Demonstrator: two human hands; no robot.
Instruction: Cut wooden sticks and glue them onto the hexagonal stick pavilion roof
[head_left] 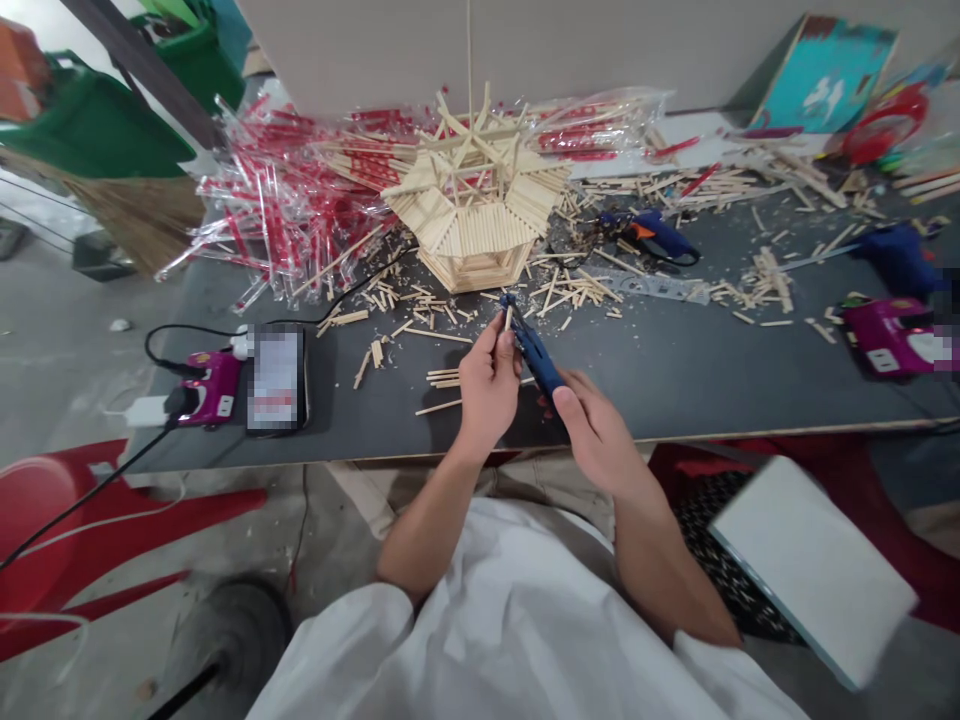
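Note:
My right hand [596,425] is closed around the handle of a blue cutting tool [538,362], whose head points up and left. In my left hand [491,378], a short wooden stick [508,318] is pinched upright against the tool's head. Just beyond both hands stands a lantern-like structure of wooden sticks [484,225]. Several loose sticks [444,380] lie on the dark table beside my left hand. Small cut pieces [574,290] are scattered around the structure's base.
On the table [712,370] are a phone [277,378], purple power sockets [889,338], a blue glue gun [656,235], a metal ruler [652,285] and red-and-clear plastic wrappers [292,200]. Black cables cross the left side. A white box [814,570] lies below the front edge.

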